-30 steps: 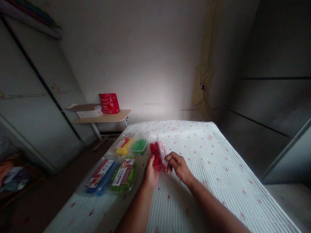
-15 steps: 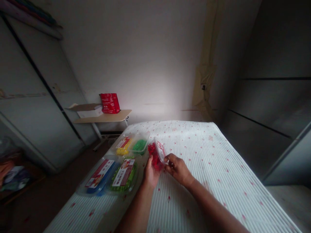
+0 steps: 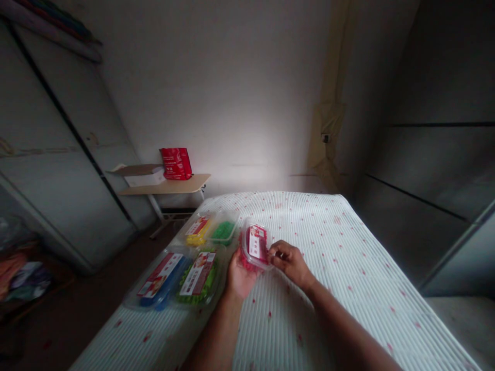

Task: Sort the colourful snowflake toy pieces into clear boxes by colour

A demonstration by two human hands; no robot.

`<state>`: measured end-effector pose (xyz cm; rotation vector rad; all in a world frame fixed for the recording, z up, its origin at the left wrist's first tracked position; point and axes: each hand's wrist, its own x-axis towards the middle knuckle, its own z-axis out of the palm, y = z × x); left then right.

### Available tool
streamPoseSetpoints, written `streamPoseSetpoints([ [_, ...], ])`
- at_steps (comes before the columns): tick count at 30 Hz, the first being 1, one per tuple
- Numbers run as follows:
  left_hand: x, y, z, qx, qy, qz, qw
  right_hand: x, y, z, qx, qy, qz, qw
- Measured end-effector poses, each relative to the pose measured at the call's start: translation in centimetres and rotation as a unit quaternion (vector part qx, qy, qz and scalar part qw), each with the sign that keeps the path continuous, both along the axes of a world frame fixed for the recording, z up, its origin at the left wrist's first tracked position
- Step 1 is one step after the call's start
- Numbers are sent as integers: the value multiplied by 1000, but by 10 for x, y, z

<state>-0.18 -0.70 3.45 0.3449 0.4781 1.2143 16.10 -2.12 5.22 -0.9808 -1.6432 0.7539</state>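
A clear plastic container with red contents and a red-and-white label on its lid rests in my left hand, whose fingers curl round its left side and underside. At its right edge, my right hand pinches the rim with thumb and fingertips. Left of my hands lie a labelled container with light green pieces and one with blue contents. Behind these are a clear container with yellow contents and an open-looking one with green pieces.
The containers lie on a bed with a white, red-dotted striped cover. Beyond its far left corner, a small table carries a red bag and a white box. Cabinets stand on both sides.
The lid of the red container has swung down from a raised, tilted position to lie flat over the red contents. My right hand has moved slightly right with its edge.
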Motion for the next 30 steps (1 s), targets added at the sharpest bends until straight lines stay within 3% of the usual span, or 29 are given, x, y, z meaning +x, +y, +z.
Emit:
streamPoseSetpoints([
  [3,-1,-1,-3,-14,-26,-20,999,10,6,-2,-21,46,-47,998],
  [7,-2,-4,-3,22,-49,-77,996,19,11,-2,-94,115,-93,985],
  [15,9,-16,12,67,-32,-176,982,16,8,7,-139,198,-43,969],
  [18,11,-13,8,71,-18,-140,987,20,10,7,-154,212,-86,961],
  [24,6,-4,2,72,51,18,996,28,12,7,-166,202,-164,951],
  [30,3,-3,-1,79,91,11,993,32,14,4,-142,227,-205,941],
])
